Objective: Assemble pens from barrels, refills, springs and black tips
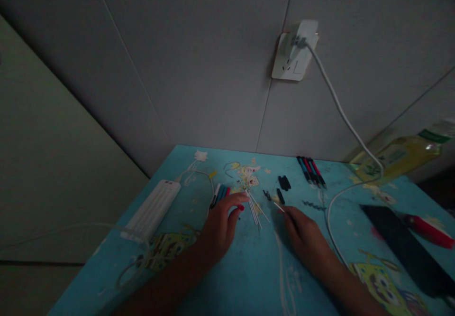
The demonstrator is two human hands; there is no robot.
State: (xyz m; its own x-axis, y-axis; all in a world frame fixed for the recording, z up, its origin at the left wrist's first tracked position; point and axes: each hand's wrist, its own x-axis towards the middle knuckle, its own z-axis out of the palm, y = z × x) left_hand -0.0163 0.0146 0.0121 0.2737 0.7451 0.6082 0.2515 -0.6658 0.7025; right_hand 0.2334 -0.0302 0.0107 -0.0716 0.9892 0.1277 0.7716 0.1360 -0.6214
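My left hand point(223, 218) is over the table, its thumb and index finger apart and reaching to a loose pile of thin white pen refills point(255, 211). A small red spot shows at its thumb tip; I cannot tell whether it is a held piece. Behind that hand lie several pen barrels point(220, 193) in white, teal and red, partly covered by the fingers. My right hand point(305, 233) is closed on a thin white pen refill point(279, 207), which points left out of the fingertips. Small black pen parts point(280, 196) lie just beyond it.
Several pens point(312, 171) lie by the wall. A black cluster of parts point(284, 182) is nearer. A white power strip point(152, 209) lies left. To the right are a yellow bottle point(401, 157), a dark flat strip point(401, 245) and a red-handled object point(428, 230). A white cable point(330, 207) crosses the table.
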